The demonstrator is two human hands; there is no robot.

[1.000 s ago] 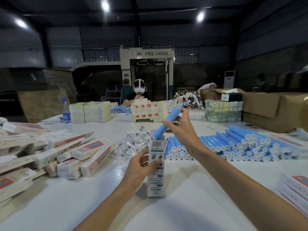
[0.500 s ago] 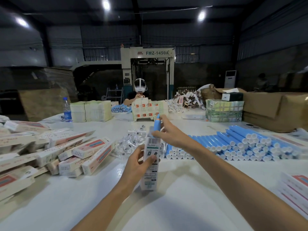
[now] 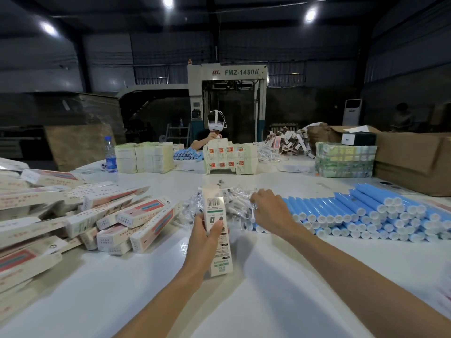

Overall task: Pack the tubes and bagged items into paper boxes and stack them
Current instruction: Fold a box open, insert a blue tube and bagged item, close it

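Left hand (image 3: 205,240) grips the box (image 3: 214,206) upright at centre; right hand (image 3: 268,211) curls over the bags (image 3: 235,203), grasp unclear. Next: lift one bag into the open top.

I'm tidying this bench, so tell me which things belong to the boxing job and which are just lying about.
Job: paper box in left hand; right hand at the bagged items; blue tubes; heap of boxes.
Lying about: water bottle, cardboard carton, machine behind.
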